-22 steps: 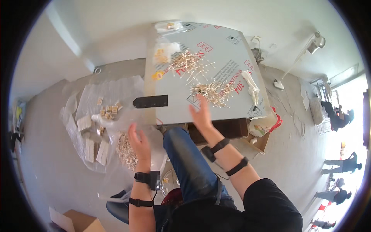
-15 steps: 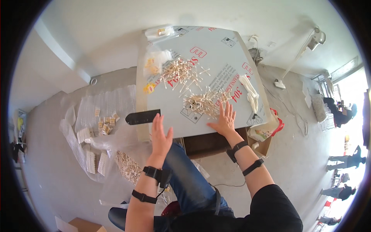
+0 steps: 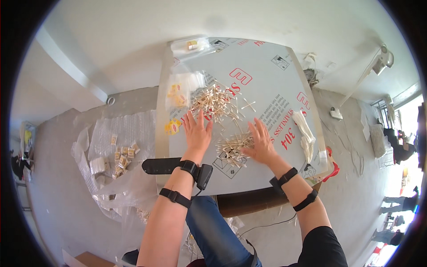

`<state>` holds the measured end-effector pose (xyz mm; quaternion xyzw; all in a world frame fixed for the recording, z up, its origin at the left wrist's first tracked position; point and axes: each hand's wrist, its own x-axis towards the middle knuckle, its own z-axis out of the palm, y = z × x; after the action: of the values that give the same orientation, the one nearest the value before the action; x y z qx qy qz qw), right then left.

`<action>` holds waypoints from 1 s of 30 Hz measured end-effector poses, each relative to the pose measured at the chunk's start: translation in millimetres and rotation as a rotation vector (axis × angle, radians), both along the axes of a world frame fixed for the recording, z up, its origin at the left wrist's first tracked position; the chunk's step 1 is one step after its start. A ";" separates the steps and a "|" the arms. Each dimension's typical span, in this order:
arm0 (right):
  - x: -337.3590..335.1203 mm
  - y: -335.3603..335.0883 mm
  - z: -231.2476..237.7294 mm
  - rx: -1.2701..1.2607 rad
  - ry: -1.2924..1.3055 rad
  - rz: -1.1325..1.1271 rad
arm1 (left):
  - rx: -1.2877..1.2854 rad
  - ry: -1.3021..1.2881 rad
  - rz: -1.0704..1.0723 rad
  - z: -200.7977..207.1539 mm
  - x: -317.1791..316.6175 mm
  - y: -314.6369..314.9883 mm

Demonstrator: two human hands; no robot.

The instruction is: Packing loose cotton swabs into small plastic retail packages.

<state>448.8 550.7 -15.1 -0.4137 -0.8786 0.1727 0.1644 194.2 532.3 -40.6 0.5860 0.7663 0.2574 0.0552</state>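
Left hand (image 3: 198, 135): released, fingers extended and spread, palm down over the table; fingertips at the near left edge of the farther loose pile of thin tan sticks with white tips (image 3: 215, 102). Contact with the sticks cannot be told.

Right hand (image 3: 262, 144): released, fingers extended, thumb apart, at the right side of the nearer loose pile of the same thin sticks (image 3: 233, 149). Thumb overlaps this pile in view; whether it presses cannot be told.

Both forearms wear black straps with small black modules at the wrists.

Both piles lie on a table covered in grey sheet with red and black print (image 3: 262, 100); a few single sticks lie between and beside them. A flat black strip with a rounded end (image 3: 155, 166) projects past the table's left edge, partly behind the left wrist. Left of the farther pile: clear plastic bags with yellow marks (image 3: 178, 94) and a small yellow-and-clear packet (image 3: 173, 127). Far left corner: another clear plastic bag (image 3: 191, 46). Right side: an elongated white soft bundle (image 3: 304, 135).

Floor, left: clear bubble wrap (image 3: 133, 124) bearing small tan-and-white blocks (image 3: 122, 155). Far right: several people, small in view.
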 end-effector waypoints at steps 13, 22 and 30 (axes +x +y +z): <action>-151.7 153.3 13.5 0.083 -0.232 0.031 | 0.214 -0.022 -0.026 -6.1 16.2 20.6; -107.4 111.6 -11.5 0.070 0.007 0.279 | 0.141 -0.266 -0.094 -7.5 24.6 20.1; -31.2 68.2 6.5 0.010 -0.010 0.175 | 0.240 -0.196 -0.083 2.0 40.8 -11.0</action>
<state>417.6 619.0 -8.6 -0.3352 -0.9132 0.1798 0.1463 235.0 521.3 -38.6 0.5917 0.6962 0.4005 0.0700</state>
